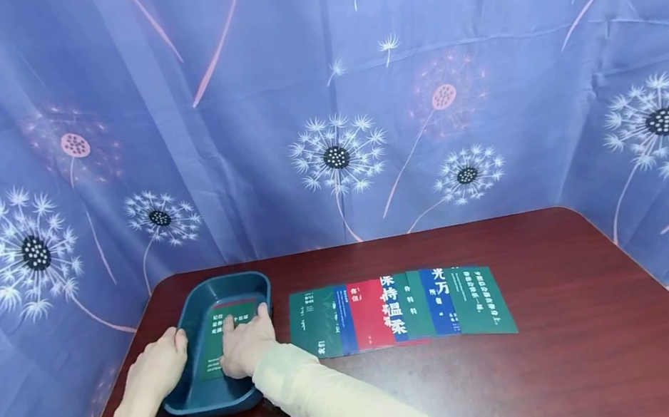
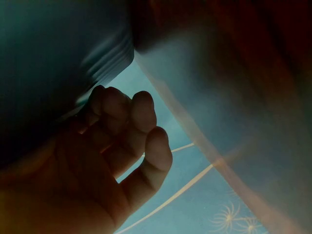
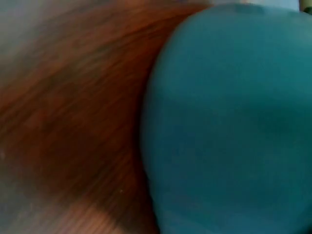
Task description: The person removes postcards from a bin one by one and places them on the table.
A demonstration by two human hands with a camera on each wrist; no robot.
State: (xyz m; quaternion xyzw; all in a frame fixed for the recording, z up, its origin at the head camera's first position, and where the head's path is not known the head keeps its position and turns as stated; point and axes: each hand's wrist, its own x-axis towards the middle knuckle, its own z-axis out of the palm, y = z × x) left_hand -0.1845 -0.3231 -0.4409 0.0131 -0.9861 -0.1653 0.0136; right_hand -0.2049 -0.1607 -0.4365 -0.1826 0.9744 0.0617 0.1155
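A dark teal tray (image 1: 190, 396) stands at the table's left end, with a green card (image 1: 211, 360) printed in white lying in it. A red edge shows behind that card's top. My left hand (image 1: 154, 372) holds the tray's left rim; in the left wrist view its fingers (image 2: 158, 151) bend beside the outer wall. Over the tray, my right hand (image 1: 247, 340) touches the green card with extended fingers, covering part of it. The right wrist view is blurred and shows the tray's outer wall (image 3: 229, 126), the hand itself hidden.
Right of the tray, a row of overlapping cards (image 1: 370, 315) in green, blue and red lies on the dark red wooden table (image 1: 588, 343). The rightmost green card (image 1: 486, 308) sits slightly askew. A blue dandelion-print curtain (image 1: 267, 103) hangs behind and at the sides.
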